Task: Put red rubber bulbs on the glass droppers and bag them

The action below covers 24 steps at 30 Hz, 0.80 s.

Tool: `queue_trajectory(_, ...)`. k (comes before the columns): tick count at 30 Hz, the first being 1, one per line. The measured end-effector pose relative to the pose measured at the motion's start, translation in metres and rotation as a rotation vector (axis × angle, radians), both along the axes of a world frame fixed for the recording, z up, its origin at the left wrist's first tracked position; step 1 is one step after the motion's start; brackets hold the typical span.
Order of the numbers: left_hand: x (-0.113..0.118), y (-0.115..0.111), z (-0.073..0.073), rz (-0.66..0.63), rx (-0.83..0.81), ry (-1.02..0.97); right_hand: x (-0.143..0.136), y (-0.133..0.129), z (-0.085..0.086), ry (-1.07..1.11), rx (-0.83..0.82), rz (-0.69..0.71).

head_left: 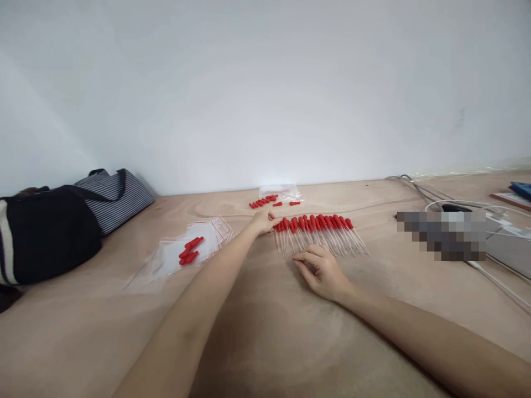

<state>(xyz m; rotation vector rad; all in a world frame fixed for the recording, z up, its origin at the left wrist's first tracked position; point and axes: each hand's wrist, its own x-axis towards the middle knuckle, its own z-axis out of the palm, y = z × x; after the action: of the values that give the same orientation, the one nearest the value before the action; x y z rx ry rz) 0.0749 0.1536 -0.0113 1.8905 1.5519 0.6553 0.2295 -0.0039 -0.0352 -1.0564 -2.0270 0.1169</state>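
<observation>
Droppers with red rubber bulbs [319, 222] and thin clear tubes [332, 240] lie side by side in a row on the wooden table, tips toward me. At the row's left end, my left hand [263, 221] has its thumb and fingers closed at the red bulb of the outermost dropper. My right hand [321, 272] rests on the table just in front of the tube tips. Its fingers are curled, thumb close to the index finger, and nothing shows in them.
Loose red bulbs [261, 203] lie behind the row, beside a clear bag of tubes [286, 193]. Zip bags [166, 257] with several red bulbs [191, 252] are at the left. A black bag [58, 232] stands far left; cables [418, 190] and a blurred-out object [442, 235] lie right.
</observation>
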Motion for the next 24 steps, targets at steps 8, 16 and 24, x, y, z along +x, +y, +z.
queue_trajectory(8,-0.047,-0.027,0.02,-0.002,0.253,0.164,-0.002,-0.003,0.0,-0.075,0.067,-0.12)
queue_trajectory(16,-0.164,-0.078,0.038,0.224,0.432,0.38,-0.063,0.015,0.021,-0.276,-0.125,-0.246)
queue_trajectory(24,-0.205,-0.095,0.042,0.15,0.223,0.487,-0.125,0.068,0.035,-0.19,-0.612,-0.36)
